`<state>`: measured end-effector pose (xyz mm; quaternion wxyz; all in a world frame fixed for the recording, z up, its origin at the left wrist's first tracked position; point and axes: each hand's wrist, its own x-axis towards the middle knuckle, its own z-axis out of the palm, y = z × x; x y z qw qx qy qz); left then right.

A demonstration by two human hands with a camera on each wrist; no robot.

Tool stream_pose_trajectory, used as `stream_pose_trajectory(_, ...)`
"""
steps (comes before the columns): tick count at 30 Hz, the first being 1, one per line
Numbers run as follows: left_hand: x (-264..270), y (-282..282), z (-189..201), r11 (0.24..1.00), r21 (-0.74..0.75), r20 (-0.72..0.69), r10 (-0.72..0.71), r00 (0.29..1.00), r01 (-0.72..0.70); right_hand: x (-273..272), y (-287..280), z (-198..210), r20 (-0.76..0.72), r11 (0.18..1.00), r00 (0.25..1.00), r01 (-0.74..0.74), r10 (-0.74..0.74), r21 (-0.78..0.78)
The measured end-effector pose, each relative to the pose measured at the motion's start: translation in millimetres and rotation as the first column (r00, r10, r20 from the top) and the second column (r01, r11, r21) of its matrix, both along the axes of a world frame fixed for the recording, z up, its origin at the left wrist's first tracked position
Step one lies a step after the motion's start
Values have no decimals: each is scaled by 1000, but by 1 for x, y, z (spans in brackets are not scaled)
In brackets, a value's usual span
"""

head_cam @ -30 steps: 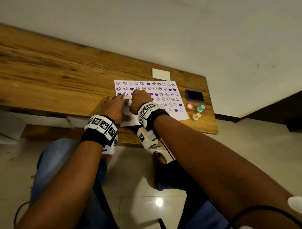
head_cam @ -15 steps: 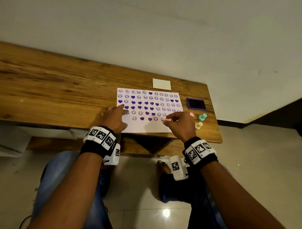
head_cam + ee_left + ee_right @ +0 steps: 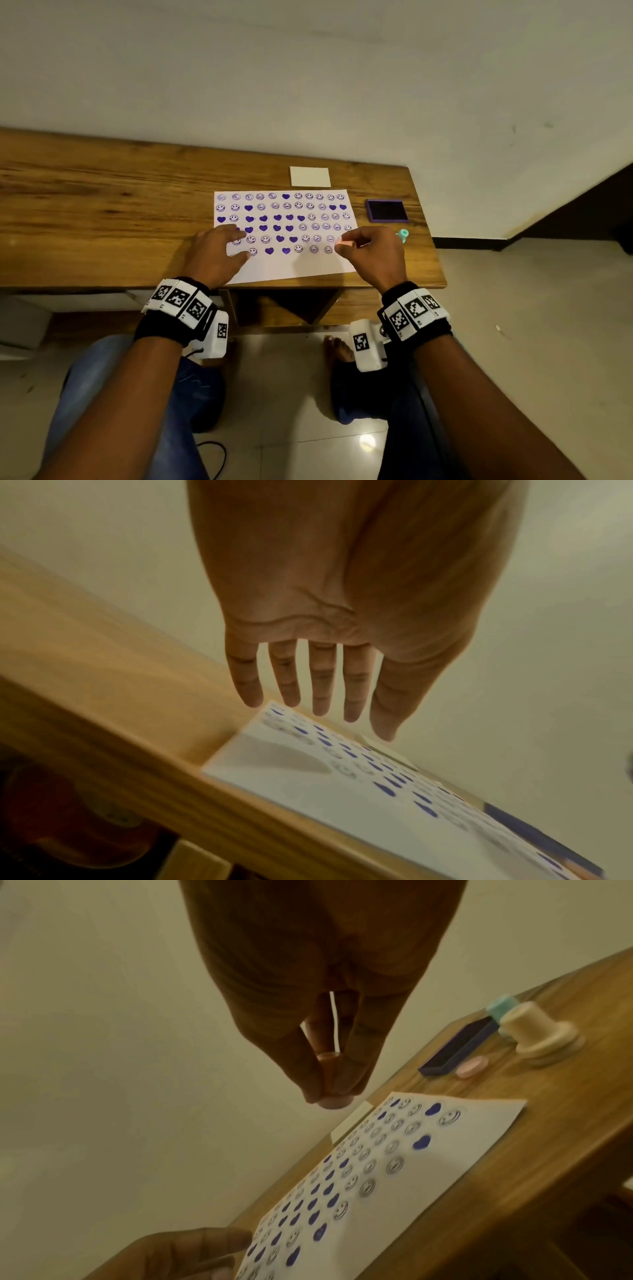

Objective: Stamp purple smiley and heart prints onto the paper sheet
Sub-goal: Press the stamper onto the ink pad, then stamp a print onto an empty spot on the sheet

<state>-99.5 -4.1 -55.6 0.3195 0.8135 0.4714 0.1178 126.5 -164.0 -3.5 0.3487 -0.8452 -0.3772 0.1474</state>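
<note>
Right hand (image 3: 371, 255) drew back leftward, pinching pink stamp (image 3: 344, 243); ink pad (image 3: 387, 210) beyond.

I see the paper sheet (image 3: 291, 263) lying flat on the surface (image 3: 102, 212) near its right end, with a small card (image 3: 310, 176) just behind it. To the sheet's right sits the ink pad (image 3: 387, 210), and before the pad stand two stamps (image 3: 537, 1031) beside a loose cap (image 3: 471, 1067).
</note>
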Motion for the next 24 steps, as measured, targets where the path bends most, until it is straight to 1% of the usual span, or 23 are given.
stream_pose_trajectory(2,15,-11,7,999,-2,19,-45,999,45,11,-4,2,-5,1000,1000,29,-29,0)
stream_pose_trajectory(5,55,-29,18,983,-1,1,-183,983,183,30,-13,7,-25,996,996,91,-91,4)
stream_pose_trajectory(9,121,-53,23,944,7,-30,-330,944,330,53,-27,7,-64,974,976,214,-210,78)
stream_pose_trajectory(10,139,-58,25,934,12,-42,-356,934,356,59,-30,4,-97,962,966,250,-241,106)
stream_pose_trajectory(13,179,-67,24,921,43,-51,-385,922,387,67,-36,-3,-210,929,931,334,-298,161)
stream_pose_trajectory(14,201,-69,23,915,57,-76,-396,915,400,80,-40,-9,-253,912,912,372,-324,174)
stream_pose_trajectory(17,212,-59,23,919,69,-81,-382,920,388,76,-30,-10,-276,911,914,359,-298,204)
stream_pose_trajectory(20,237,-57,15,897,74,-129,-425,896,436,95,-29,-19,-314,882,893,404,-322,243)
stream_pose_trajectory(24,250,-55,9,882,45,-180,-455,872,469,105,-29,-26,-337,866,881,427,-333,260)
